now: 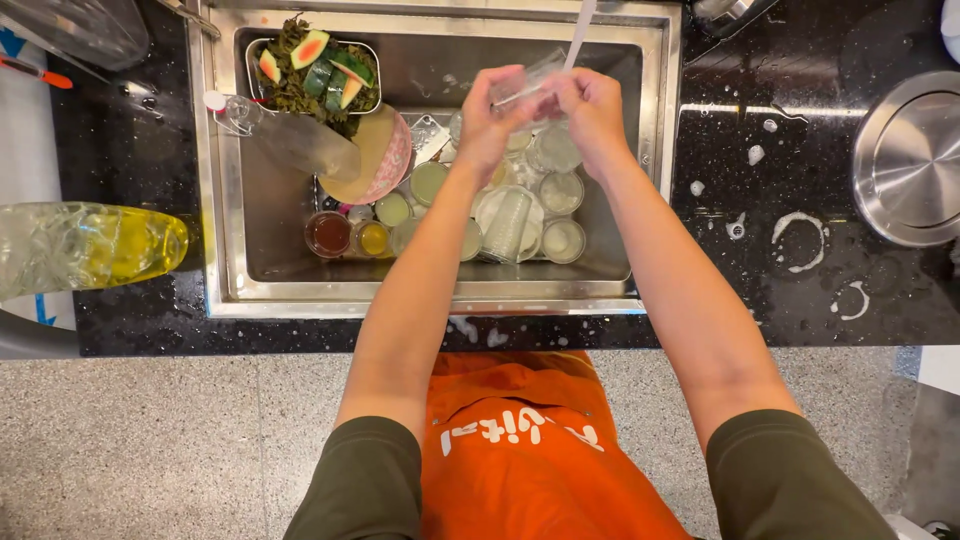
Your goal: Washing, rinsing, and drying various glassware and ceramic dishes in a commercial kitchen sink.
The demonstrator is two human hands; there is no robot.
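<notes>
Both hands, left hand [492,112] and right hand [590,105], grasp one clear glass [528,78] under the water stream [580,30], above the sink [225,200] crowded with glasses [510,222], beside a scrap strainer [312,68].

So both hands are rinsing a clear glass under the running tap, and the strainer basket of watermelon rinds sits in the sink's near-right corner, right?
Not quite. The head view shows the strainer basket in the sink's far-left corner. Both the left hand and right hand do hold the clear glass under the tap.
</notes>
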